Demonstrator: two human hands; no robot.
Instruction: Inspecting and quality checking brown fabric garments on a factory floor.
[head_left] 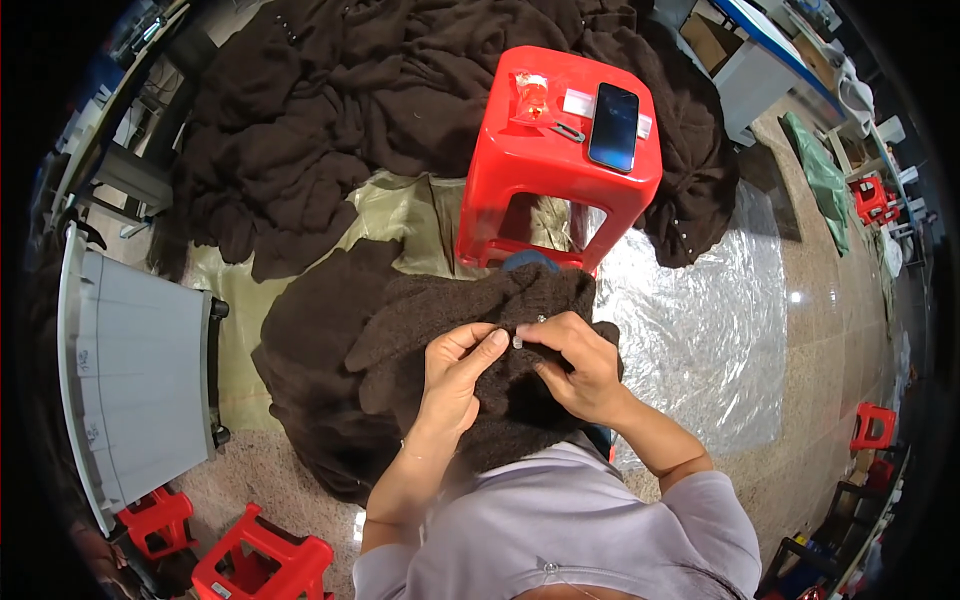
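Observation:
Across my lap lies a dark brown fluffy garment (400,300), bunched up under both hands. My left hand (460,375) is closed on a fold of it, thumb pressed against the forefinger. Close on the right is my right hand (582,368), its fingers curled onto the same cloth with the index fingertip near the left thumb. Between the two fingertips shows a small clear, button-like piece (517,342). A second small shiny piece (541,318) sits on the fabric just above the right forefinger. The cloth under the fingers is partly hidden.
A red stool (480,190) beyond my lap carries a phone (613,128), a small clear packet (531,98) and a small grey tool (568,132). Brown cloth (300,110) is heaped behind it on plastic sheeting (700,340). A grey wheeled bin (145,370) stands left; red stools (262,560) lower left.

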